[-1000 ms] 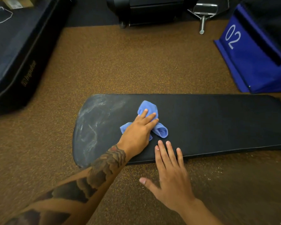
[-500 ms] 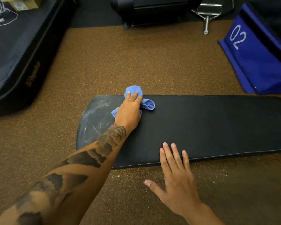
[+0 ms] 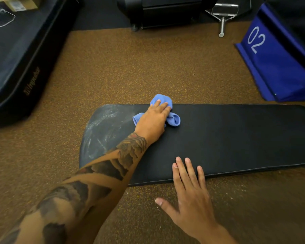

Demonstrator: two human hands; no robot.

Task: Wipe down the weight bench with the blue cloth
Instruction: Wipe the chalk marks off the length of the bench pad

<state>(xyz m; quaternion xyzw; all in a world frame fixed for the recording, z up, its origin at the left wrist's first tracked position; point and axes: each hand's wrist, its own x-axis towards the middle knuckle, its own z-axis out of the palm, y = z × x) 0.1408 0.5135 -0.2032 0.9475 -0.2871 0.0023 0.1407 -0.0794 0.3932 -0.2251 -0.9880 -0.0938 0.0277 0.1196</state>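
Crumpled blue cloth [image 3: 173, 118] on smooth black bench [image 3: 236, 138]

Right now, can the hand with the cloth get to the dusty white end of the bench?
Probably yes. The left hand presses the cloth right beside the whitish smears on the bench, and nothing lies between them.

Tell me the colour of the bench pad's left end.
Black with whitish, chalky smears on the pad's left end, clearest in the head view; the rest looks plain black.
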